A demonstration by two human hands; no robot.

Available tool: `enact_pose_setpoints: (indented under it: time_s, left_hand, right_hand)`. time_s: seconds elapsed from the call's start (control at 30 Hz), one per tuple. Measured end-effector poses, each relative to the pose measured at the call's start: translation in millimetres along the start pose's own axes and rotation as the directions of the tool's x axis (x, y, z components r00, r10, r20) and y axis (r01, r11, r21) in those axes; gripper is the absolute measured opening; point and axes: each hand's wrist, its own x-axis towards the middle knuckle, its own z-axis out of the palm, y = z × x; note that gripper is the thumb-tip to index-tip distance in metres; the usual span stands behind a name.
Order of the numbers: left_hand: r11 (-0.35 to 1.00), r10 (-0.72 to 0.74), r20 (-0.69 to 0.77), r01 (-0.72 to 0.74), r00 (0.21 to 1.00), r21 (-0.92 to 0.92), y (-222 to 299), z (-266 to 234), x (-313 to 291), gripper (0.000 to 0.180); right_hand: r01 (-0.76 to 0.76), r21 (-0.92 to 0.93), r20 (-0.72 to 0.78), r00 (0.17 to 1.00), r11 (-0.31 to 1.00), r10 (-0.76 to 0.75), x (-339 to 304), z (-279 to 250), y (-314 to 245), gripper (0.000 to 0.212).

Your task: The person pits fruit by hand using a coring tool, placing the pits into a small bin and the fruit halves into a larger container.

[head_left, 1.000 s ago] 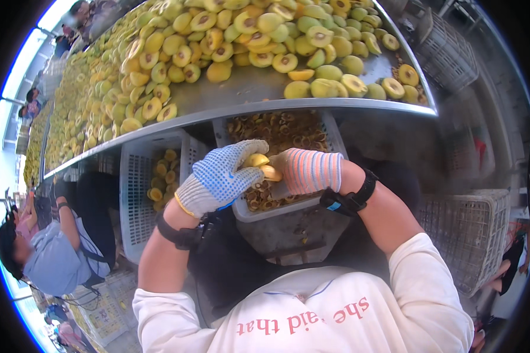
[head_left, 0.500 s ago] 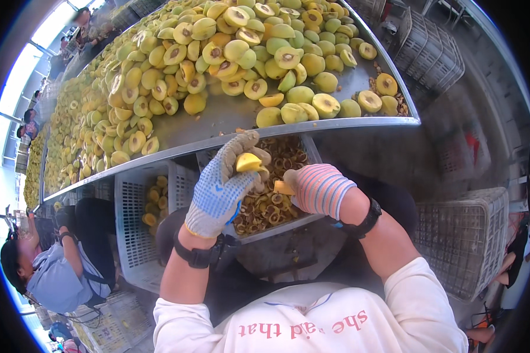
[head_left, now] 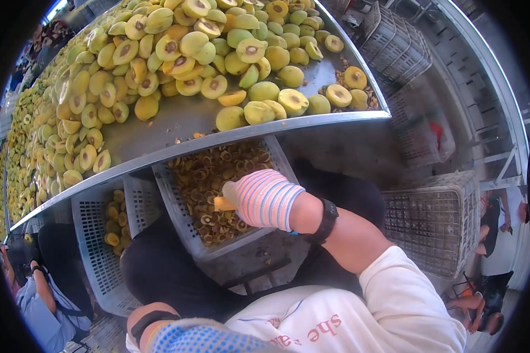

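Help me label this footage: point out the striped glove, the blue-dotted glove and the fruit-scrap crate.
Striped glove [head_left: 271, 197]: head view, on its striped back.
Blue-dotted glove [head_left: 209, 339]: head view, dotted part at the lower edge.
Fruit-scrap crate [head_left: 179, 215]: head view, left rim.

Desk, upper part of the frame: smooth metal, dull on top, with a glossy metal rim. Fruit halves, upper left and centre: smooth skins, faintly glossy. Right glove, centre, and left glove, lower edge: matt knitted cloth, the latter dotted. Shirt, lower centre: matt cloth. Central crate and right-hand crate: matt plastic.
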Motion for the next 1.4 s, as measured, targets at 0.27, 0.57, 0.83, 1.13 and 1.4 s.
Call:
enact_pose_setpoints:
  time_s: [0.27, 0.57, 0.83, 1.13, 1.4]
  left_hand:
    - [0.996, -0.043, -0.044, 0.046, 0.998, 0.074, -4, -3, -7, 0.046]
    - [0.993, -0.069, -0.06, 0.075, 0.996, 0.096, -4, -2, -13, 0.04]
    - [0.991, -0.094, -0.061, 0.099, 0.994, 0.093, 0, 1, -14, 0.036]
    - [0.99, -0.1, -0.053, 0.105, 0.994, 0.094, 10, 8, -15, 0.031]
    - [0.998, -0.043, 0.028, 0.041, 0.999, 0.052, 36, 2, -23, 0.026]
  right_hand:
    - [0.046, -0.019, 0.031, 0.998, 0.999, -0.045, 9, -1, -13, 0.018]
    - [0.035, 0.0, 0.064, 0.997, 0.999, -0.035, 12, 2, -11, 0.019]
    - [0.007, -0.035, 0.031, 1.0, 0.999, -0.005, 12, -7, -6, 0.018]
    - [-0.081, -0.045, 0.017, 0.996, 0.996, 0.082, 5, -13, 4, 0.026]
    - [-0.056, -0.011, -0.043, 0.998, 0.998, 0.055, -1, -17, 1, 0.023]
